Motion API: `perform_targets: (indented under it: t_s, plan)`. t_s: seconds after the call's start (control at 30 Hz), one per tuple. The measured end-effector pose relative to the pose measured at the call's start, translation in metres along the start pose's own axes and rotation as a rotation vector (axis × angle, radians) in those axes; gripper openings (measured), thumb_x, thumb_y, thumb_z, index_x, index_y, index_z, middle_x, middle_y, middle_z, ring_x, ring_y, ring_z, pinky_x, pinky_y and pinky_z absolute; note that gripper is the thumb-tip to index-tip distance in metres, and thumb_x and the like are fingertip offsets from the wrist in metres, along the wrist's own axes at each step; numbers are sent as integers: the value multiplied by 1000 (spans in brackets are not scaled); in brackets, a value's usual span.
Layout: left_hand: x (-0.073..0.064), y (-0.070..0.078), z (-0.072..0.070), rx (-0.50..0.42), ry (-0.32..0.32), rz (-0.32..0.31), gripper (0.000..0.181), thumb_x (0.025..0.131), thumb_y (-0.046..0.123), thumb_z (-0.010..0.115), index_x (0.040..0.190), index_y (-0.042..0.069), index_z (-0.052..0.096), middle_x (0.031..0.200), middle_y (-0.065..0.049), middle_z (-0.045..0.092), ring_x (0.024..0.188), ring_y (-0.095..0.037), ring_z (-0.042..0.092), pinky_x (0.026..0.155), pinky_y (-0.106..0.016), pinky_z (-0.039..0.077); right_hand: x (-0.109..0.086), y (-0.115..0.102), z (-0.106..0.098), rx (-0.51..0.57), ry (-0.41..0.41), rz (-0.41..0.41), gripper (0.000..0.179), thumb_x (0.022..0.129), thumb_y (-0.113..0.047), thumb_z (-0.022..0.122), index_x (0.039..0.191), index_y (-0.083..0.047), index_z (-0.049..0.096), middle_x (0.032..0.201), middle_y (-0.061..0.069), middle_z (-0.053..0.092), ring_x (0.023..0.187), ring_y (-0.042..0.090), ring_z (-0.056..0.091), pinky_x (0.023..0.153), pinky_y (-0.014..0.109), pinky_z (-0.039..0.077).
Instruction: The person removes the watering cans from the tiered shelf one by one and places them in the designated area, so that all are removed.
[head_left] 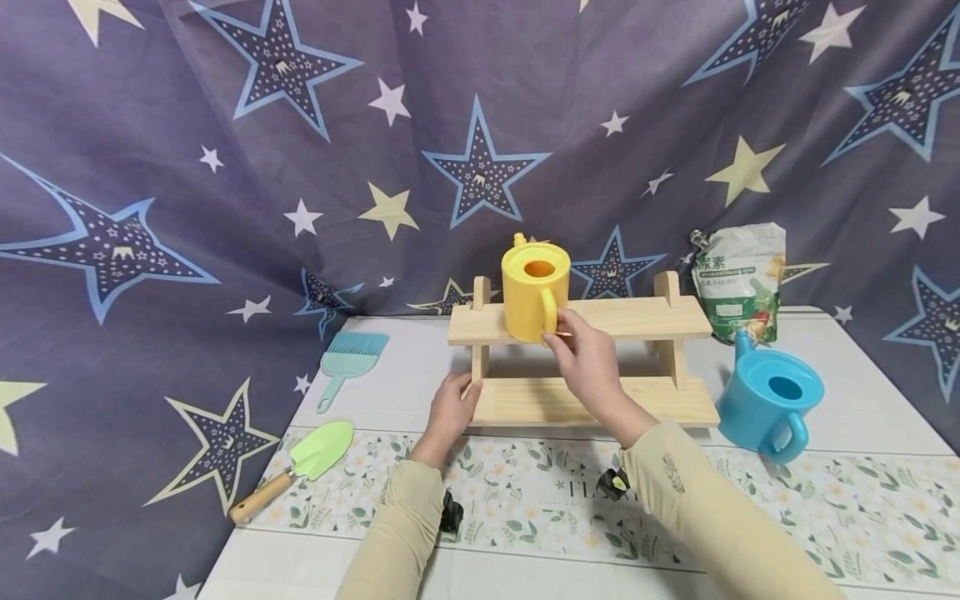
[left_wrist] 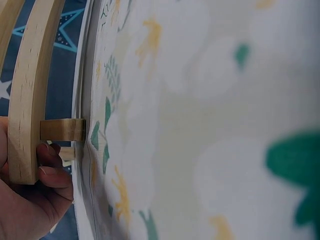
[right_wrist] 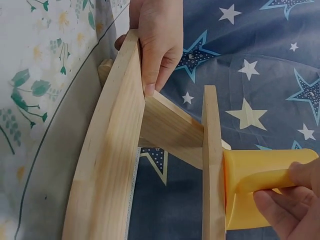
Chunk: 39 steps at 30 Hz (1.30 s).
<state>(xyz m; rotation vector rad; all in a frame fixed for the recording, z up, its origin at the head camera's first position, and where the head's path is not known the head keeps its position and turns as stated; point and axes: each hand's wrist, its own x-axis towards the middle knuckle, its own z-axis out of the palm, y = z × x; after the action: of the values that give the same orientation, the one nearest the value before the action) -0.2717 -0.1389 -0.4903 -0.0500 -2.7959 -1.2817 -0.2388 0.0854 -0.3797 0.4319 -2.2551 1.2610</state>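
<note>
A yellow watering can stands upright on the upper board of a two-tier wooden shelf, near its left end. My right hand pinches the can's handle between thumb and fingers, as the right wrist view shows with the can against the upper board. My left hand grips the left end of the lower board, thumb on top and curled fingers beneath it. On the right of the shelf sits a blue watering can, its spout towards the back.
At the left lie a teal hand brush or dustpan-like tool and a green trowel with a wooden handle. A white-and-green bag stands behind the blue can. A starry curtain hangs behind the table.
</note>
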Motion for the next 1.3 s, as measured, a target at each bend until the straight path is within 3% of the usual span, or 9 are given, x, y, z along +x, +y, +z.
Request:
perform_targets:
  t_s: [0.67,1.3]
  plan:
    - [1,1,1,10,-8,-28,40,102,29,53,133,4,59,122,-12,58,120,-29,53,106,-45,41,-20,10,-44,-99,116,-58,35,87,-2,72,121,0,63,103,17,71,89,31,71,72,37,60]
    - [2,-1,2,-8,-5,-24,40,101,27,53,132,2,58,120,-13,58,120,-31,53,106,-47,40,-40,27,-76,-134,162,-9,38,88,0,70,125,1,62,107,19,70,92,33,70,75,37,57]
